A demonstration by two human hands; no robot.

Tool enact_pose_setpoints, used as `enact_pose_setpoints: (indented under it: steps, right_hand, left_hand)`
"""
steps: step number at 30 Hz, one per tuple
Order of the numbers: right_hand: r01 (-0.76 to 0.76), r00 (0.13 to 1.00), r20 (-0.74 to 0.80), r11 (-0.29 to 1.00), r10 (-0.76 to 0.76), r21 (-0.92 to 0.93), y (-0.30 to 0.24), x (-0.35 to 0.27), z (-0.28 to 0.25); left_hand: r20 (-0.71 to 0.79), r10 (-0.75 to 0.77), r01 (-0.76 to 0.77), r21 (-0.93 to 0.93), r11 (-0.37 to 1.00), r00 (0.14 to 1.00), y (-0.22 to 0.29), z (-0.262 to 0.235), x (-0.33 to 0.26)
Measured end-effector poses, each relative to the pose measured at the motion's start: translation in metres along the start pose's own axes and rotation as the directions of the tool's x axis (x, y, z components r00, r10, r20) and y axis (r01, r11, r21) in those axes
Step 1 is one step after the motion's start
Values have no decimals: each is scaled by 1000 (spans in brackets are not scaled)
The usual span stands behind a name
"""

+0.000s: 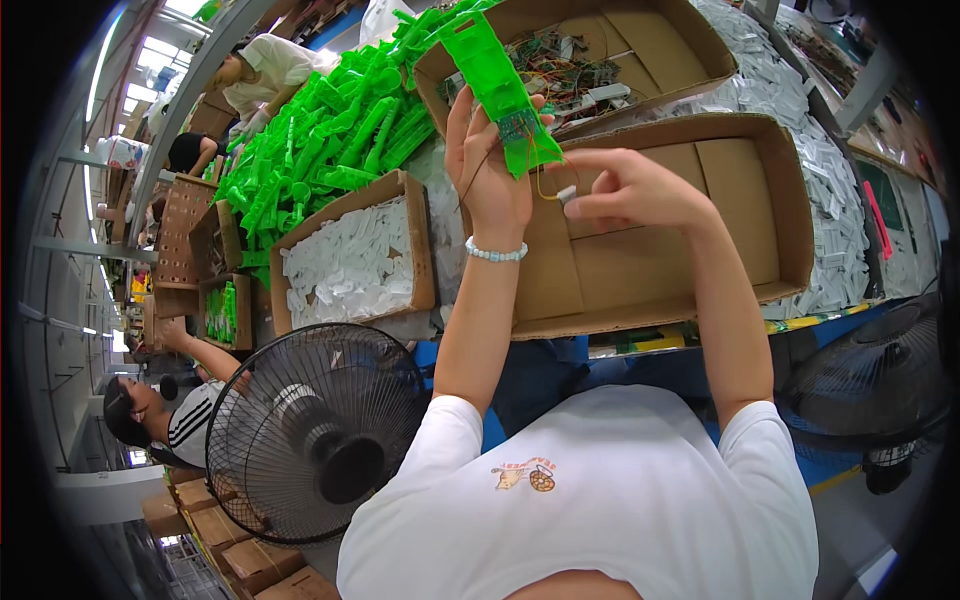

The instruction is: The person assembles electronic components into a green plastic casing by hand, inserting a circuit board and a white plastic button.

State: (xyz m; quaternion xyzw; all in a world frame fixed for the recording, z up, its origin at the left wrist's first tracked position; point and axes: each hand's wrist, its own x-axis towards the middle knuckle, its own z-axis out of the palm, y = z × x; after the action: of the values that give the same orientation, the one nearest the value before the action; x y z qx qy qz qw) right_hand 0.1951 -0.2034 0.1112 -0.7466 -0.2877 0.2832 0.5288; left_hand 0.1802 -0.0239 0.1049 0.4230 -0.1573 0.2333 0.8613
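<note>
I am watching the left hand [487,165] holding a translucent green plastic housing [495,85] upright, its fingers [462,120] closed around the lower end so that the small circuit board [518,127] seated there is facing the right hand; that tilt seems chosen to keep the board reachable. Thin yellow and dark wires [545,178] are looping down from the board, just below the left fingertips. The right hand [625,188] is pinching a small white part [567,194] at the end of those wires, thumb and forefinger closed on it, the other fingers curled loosely. Both hands are working above an empty open cardboard box [660,250], directly under the fingers, probably so that anything dropped lands inside it. Beyond the left fingers, a second box [600,50] is holding loose circuit boards and wiring. To the left of the left hand, a heap of green plastic parts [330,130] is lying on the counter, and a box of white plastic pieces [350,265] is sitting below that heap. To the right of the right hand, more white pieces [850,220] are piled. A black fan [315,435] is standing near the left elbow.
</note>
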Motion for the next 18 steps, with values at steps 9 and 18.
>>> enact_pose_setpoints:
  steps: [9,18]
  right_hand:
    - [277,754,-542,928,-371,-250,15,14,12]
    - [320,101,-596,593,-797,-739,9,17,0]
  left_hand:
    - [-38,6,-3,90,996,999,-8,-4,-3]
    - [48,-301,273,305,912,952,-4,-5,-9]
